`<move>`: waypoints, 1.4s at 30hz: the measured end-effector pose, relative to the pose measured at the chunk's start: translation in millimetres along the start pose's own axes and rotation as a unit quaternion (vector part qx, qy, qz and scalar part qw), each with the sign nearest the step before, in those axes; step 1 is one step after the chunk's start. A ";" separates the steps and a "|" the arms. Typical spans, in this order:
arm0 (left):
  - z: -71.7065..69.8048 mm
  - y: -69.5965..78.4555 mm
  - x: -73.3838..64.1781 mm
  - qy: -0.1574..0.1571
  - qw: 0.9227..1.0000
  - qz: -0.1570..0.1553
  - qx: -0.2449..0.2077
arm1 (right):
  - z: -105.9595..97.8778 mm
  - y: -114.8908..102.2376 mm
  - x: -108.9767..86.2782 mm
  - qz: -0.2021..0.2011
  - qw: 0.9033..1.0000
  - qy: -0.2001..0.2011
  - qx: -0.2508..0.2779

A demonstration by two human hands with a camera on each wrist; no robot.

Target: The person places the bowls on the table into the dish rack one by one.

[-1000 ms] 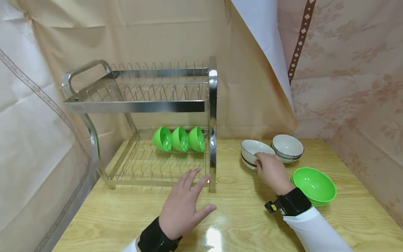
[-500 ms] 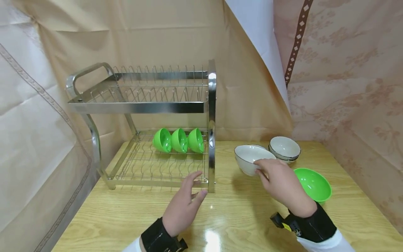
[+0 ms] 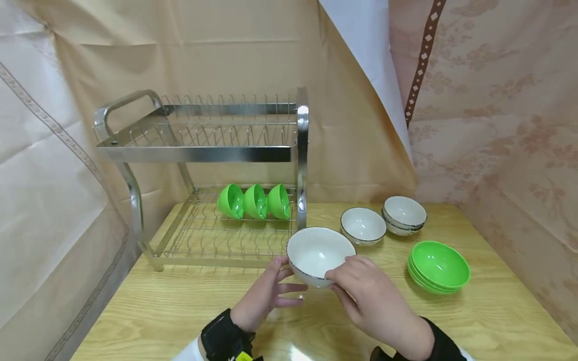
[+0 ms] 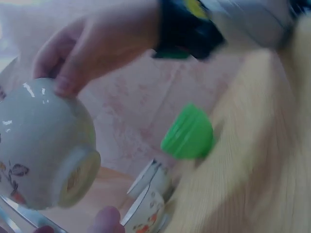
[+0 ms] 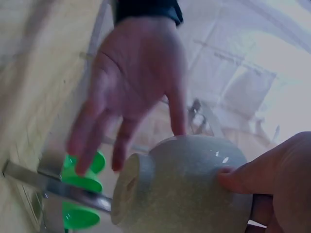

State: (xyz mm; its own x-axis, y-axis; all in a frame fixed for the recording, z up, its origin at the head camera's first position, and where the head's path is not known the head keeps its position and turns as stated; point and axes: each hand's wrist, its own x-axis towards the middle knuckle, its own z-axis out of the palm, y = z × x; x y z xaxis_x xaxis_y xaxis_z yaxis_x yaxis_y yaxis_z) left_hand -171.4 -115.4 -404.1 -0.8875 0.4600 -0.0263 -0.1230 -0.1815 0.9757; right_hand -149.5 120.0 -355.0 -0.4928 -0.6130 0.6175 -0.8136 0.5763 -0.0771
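Note:
A white bowl (image 3: 319, 250) with a dark rim is held up over the front of the table, its mouth facing up. My right hand (image 3: 375, 301) pinches its near right rim, thumb outside and fingers over the edge. In the left wrist view, the bowl's underside (image 4: 46, 145) shows a foot ring and a floral pattern. My left hand (image 3: 266, 291) is at the bowl's left side, thumb tip right at the rim. The right wrist view shows that left hand (image 5: 141, 77) with fingers spread, not curled round the bowl (image 5: 189, 184).
A two-tier metal dish rack (image 3: 194, 154) stands at left, with three small green bowls (image 3: 255, 202) tilted on its lower tier. To the right are a single white bowl (image 3: 363, 225), stacked white bowls (image 3: 404, 213) and stacked green bowls (image 3: 439, 268) on the wooden table (image 3: 496, 311).
My right hand has lifted the white bowl off another one and brought it left and nearer. The left hand has turned its palm toward the bowl and come up beside it.

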 end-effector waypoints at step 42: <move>-65.8 32.7 -38.9 0.112 0.990 -0.014 -0.090 | 61.5 -7.5 4.3 -0.033 0.997 -0.036 0.058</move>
State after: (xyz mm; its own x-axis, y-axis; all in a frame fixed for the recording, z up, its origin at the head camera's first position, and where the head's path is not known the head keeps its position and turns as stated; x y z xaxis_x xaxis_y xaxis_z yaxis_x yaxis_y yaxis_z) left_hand -170.1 -196.4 -385.6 -0.9563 0.2671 -0.1193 -0.2078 -0.3333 0.9196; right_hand -164.5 79.9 -399.8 -0.4543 -0.6871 0.5670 -0.8732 0.4695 -0.1307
